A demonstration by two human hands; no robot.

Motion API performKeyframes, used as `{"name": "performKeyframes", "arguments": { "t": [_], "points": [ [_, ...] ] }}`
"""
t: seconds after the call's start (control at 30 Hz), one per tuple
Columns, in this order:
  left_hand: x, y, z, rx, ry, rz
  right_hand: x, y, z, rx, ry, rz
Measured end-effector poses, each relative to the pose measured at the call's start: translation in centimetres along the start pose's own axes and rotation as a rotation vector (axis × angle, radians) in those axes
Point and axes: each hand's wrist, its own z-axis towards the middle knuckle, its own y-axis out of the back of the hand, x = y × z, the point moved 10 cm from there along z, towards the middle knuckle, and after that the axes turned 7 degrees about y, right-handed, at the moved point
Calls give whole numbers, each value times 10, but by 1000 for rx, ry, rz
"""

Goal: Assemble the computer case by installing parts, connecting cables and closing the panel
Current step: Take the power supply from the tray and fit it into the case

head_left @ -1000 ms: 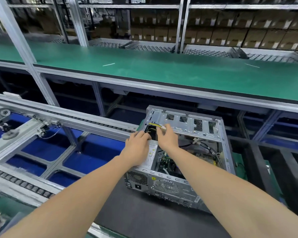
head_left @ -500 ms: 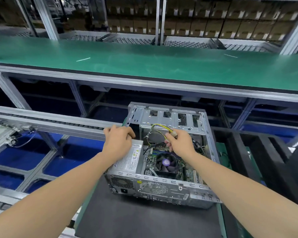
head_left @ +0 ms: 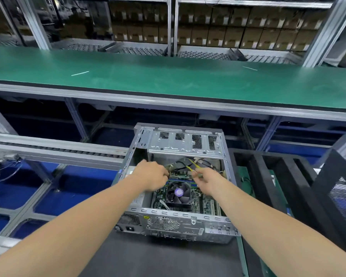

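left hand (head_left: 151,174) moved off the case (head_left: 178,219) rim to the black cables (head_left: 181,162), grip unclear | right hand (head_left: 208,181) pinches yellow cable (head_left: 194,164) | cpu fan (head_left: 178,193) between the wrists

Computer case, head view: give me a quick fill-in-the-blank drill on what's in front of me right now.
1. The wires pinched by the right hand are ____ in colour.
2. The fan inside the computer case has a ____ centre.
3. The long bench beyond the case has a ____ top.
Missing words: yellow; purple; green.
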Motion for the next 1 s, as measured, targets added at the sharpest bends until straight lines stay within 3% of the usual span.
{"name": "performKeyframes", "arguments": {
  "t": [0.1, 0.2, 0.37, 0.5, 0.63, 1.0],
  "points": [
    [3, -8, 4, 28, 31, 122, 1, -7, 1, 29, 32, 16],
    [3, -3, 4, -24, 48, 85, 1, 1, 3, -21, 65, -80],
    [18, 20, -10, -215, 118, -395, 11, 5, -13, 9, 156, -330],
    [42, 36, -30, -369, 245, -694, 28, -5, -38, 133, 284, -741],
    [42, 47, -52, -418, 257, -713, 44, -22, -60, 254, 481, -1044],
    [11, 36, -126, -513, 356, -783, 20, -52, -116, 497, 618, -1252]
  ]
}}
